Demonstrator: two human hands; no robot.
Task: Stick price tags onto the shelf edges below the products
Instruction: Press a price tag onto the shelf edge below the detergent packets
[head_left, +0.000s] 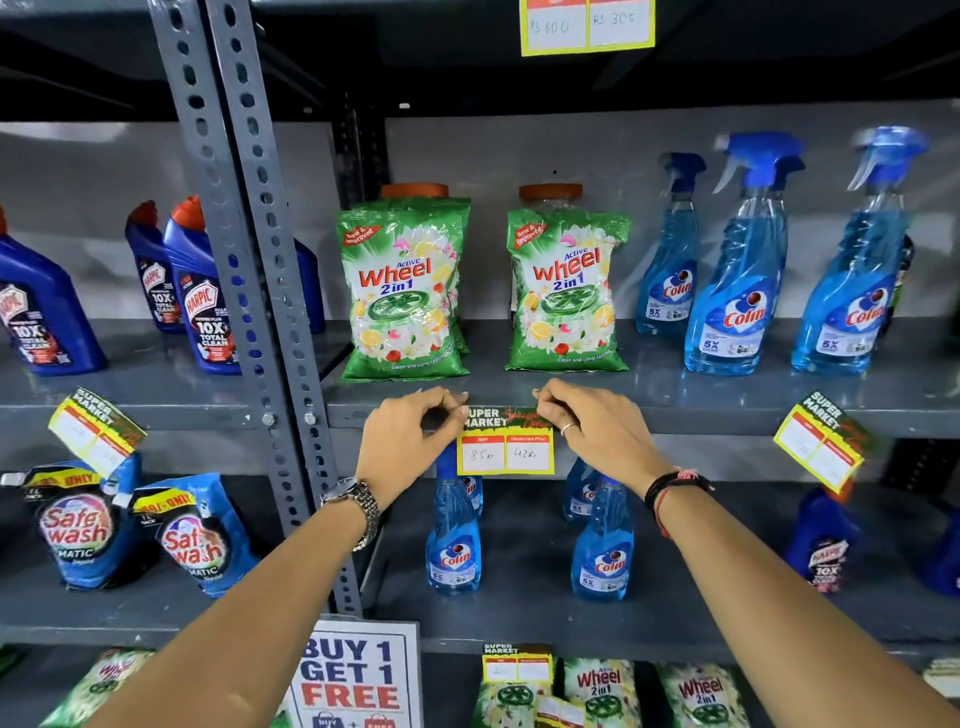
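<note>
Price tag (505, 441) is held against the front edge of the middle shelf (675, 415), centred below the gap between the two green Wheel detergent packs (405, 288) (567, 291). Tag top strip reads "SUPER MARKET"; two white boxes below are handwritten "85" and "43"; lower part hangs below the shelf edge, in front of the Colin bottles (453, 540) on the shelf underneath.

Left hand (410, 441) is pinched on the tag's upper left corner, fingertips (460, 402) pressed at the shelf lip. Right hand (587, 421) is pinched on the upper right corner, part of the red script covered by the fingers; a ring (567, 428) is seen on one finger. Both grips are closed on the tag. A metal watch (358, 512) is worn on the left wrist, dark and red threads (670, 488) on the right.

Same shelf: three Colin spray bottles (737, 270) to the right of the packs, Harpic bottles (205, 291) to the left past the perforated upright (249, 260). Other tags are already hung: one tilted at left (96, 428), one tilted at right (821, 441), one on the top shelf edge (587, 26), one low at centre (517, 665). A "BUY 1 GET 1 FREE" sign (356, 675) is seen at the bottom
</note>
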